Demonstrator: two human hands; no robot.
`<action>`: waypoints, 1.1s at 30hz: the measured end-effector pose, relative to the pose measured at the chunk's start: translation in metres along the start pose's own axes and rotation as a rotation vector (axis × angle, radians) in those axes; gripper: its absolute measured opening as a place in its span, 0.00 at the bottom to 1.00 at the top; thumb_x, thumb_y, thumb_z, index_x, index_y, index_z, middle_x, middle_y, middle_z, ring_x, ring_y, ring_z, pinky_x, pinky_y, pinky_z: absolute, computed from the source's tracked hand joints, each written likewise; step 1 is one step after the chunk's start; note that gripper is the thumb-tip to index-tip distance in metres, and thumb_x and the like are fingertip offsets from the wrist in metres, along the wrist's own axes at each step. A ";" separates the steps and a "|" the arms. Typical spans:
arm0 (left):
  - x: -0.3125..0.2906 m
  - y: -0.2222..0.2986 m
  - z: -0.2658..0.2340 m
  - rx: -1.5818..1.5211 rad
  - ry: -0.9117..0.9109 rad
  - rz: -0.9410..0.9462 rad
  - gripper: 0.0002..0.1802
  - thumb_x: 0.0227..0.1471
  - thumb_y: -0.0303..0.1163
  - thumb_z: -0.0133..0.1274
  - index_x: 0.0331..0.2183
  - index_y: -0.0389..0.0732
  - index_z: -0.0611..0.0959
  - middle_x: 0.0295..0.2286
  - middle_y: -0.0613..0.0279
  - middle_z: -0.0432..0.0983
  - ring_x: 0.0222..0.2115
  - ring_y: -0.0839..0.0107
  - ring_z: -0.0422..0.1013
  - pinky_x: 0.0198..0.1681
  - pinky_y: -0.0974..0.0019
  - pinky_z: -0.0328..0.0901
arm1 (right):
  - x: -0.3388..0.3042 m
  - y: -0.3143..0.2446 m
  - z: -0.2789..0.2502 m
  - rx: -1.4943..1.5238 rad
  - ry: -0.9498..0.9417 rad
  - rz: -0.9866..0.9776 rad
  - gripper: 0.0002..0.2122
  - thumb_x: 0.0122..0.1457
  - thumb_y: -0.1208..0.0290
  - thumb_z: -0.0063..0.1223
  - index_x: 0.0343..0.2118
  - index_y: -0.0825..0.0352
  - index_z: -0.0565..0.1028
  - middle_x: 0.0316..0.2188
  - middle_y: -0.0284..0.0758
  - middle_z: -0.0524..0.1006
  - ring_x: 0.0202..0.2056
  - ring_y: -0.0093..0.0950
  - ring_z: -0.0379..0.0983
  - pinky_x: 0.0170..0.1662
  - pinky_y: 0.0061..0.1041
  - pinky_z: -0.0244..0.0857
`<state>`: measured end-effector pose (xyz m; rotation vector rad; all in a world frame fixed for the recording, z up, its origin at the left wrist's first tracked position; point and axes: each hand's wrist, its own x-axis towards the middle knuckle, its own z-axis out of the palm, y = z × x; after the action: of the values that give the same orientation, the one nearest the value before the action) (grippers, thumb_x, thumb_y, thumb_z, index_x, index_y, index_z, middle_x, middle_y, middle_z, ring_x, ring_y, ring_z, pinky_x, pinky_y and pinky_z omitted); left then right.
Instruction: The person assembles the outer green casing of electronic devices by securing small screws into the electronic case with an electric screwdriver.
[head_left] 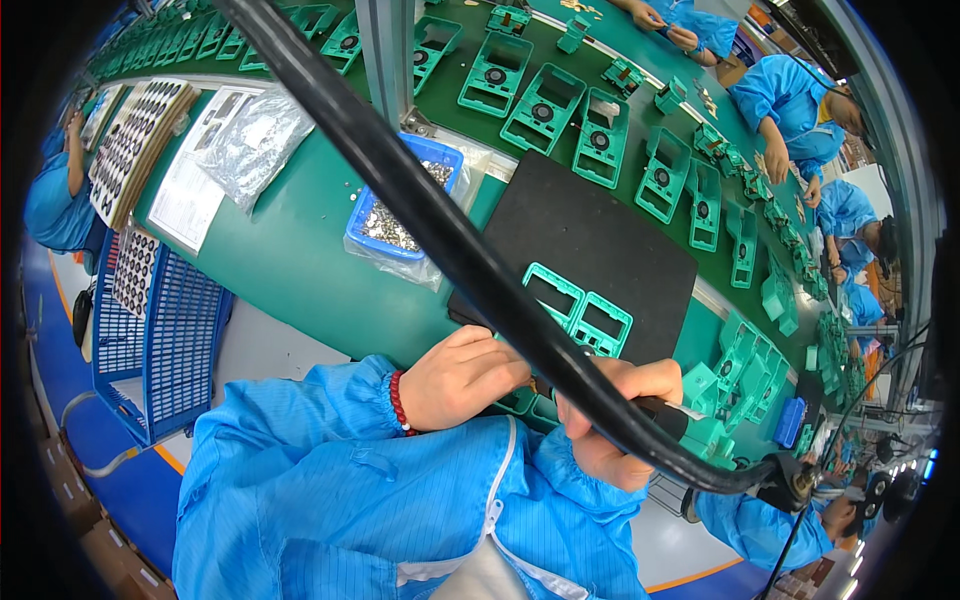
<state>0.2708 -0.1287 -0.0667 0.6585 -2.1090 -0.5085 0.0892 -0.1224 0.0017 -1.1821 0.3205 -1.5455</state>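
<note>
My left hand, with a red bead bracelet at the wrist, is closed with its fingers bent. Its fingertips are hidden behind a thick black bar. Just below them a green plastic housing shows in part, close to my body. My right hand is wrapped round a black-handled tool; the bar crosses in front, so the tool's tip does not show. Beyond my hands, a green plastic frame with two rectangular openings lies on a black mat.
The black bar slants across the view above my hands. A blue bin of small metal parts stands left of the mat. Green housings line the belt beyond; more are piled at right. Co-workers sit opposite.
</note>
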 end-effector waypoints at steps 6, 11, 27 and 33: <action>-0.004 0.003 -0.003 0.091 -0.078 0.039 0.14 0.51 0.26 0.55 0.41 0.37 0.74 0.41 0.52 0.79 0.41 0.61 0.77 0.40 0.62 0.65 | -0.001 -0.004 0.003 -0.056 -0.034 0.036 0.30 0.50 0.51 0.70 0.42 0.72 0.67 0.22 0.35 0.73 0.22 0.24 0.70 0.25 0.23 0.61; -0.004 -0.004 0.010 -0.075 -0.052 -0.008 0.19 0.47 0.21 0.61 0.41 0.39 0.73 0.40 0.57 0.80 0.39 0.62 0.77 0.41 0.61 0.66 | 0.001 -0.003 0.002 -0.081 0.022 0.025 0.29 0.52 0.53 0.69 0.42 0.73 0.67 0.23 0.36 0.74 0.22 0.23 0.69 0.26 0.23 0.62; 0.051 -0.051 -0.046 0.164 0.013 -0.240 0.16 0.48 0.26 0.61 0.41 0.36 0.79 0.43 0.48 0.75 0.47 0.51 0.72 0.49 0.55 0.66 | -0.005 -0.025 -0.022 -0.545 0.352 0.052 0.31 0.55 0.37 0.56 0.37 0.67 0.64 0.14 0.32 0.67 0.14 0.20 0.60 0.18 0.21 0.55; 0.044 -0.123 -0.117 0.781 -0.434 -0.502 0.10 0.44 0.29 0.63 0.33 0.40 0.83 0.33 0.57 0.77 0.38 0.55 0.72 0.43 0.53 0.65 | -0.006 -0.008 -0.043 -0.515 0.396 0.064 0.30 0.54 0.40 0.59 0.37 0.67 0.66 0.13 0.32 0.66 0.14 0.21 0.59 0.19 0.21 0.54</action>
<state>0.3779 -0.2660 -0.0440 1.6715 -2.5475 -0.0564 0.0490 -0.1302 -0.0153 -1.2237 1.0584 -1.6893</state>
